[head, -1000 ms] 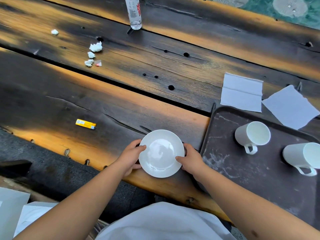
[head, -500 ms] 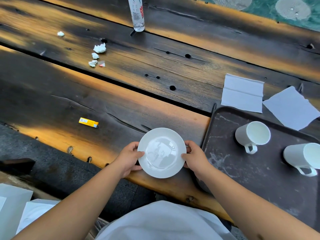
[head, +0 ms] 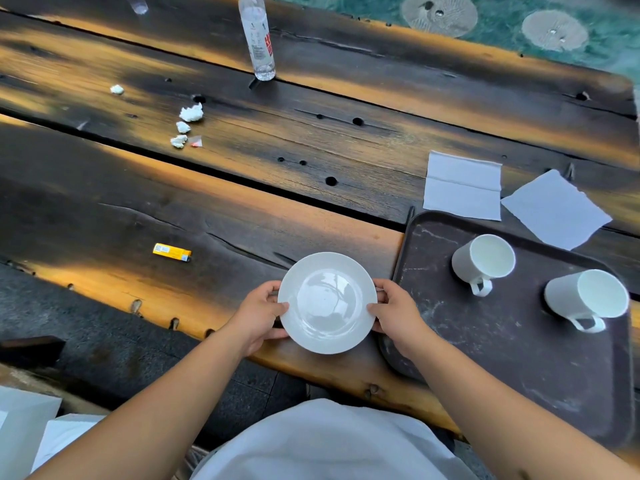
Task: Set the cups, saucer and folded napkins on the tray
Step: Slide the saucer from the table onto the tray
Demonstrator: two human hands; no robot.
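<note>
Left hand (head: 258, 311) and right hand (head: 394, 311): each pinches an opposite edge of the white saucer (head: 326, 302), held just left of the dark tray (head: 502, 362). Two white cups (head: 483, 259) (head: 585, 299): on their sides on the tray. Two napkins (head: 462, 185) (head: 554, 209): on the desk (head: 242, 209) beyond the tray's far rim. Risk: saucer edge may catch the raised tray rim in crossing; the lying cups may roll if the tray is knocked.
</note>
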